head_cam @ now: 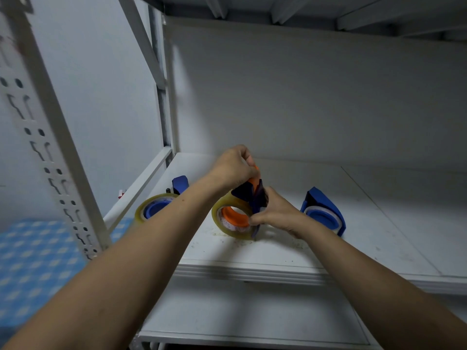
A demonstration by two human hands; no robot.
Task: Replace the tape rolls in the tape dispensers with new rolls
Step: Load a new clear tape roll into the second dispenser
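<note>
The dispenser we are working on (255, 195), dark blue with an orange hub (233, 218), is held at the middle of the white shelf (278, 251). A thick, yellowish clear roll (227, 229) is already round the hub, and its lower edge is touching or nearly touching the board. Our left hand (233, 168) is curled over the orange top of the frame and pinches it. Our right hand (275, 213) grips the frame's lower right side, fingers wrapped toward the roll. We judge this one to be near its last step: the roll looks seated, and the tape end may yet need leading to the cutter, which our fingers hide. To the left a blue dispenser (180, 184) stands on the shelf with a full-looking roll (141, 210), so we take it as done. To the right, near our right hand but apart from it, another blue dispenser (326, 205) carries only a thin white ring on its hub. That looks spent and is probably the work left. No spare roll shows in view.
</note>
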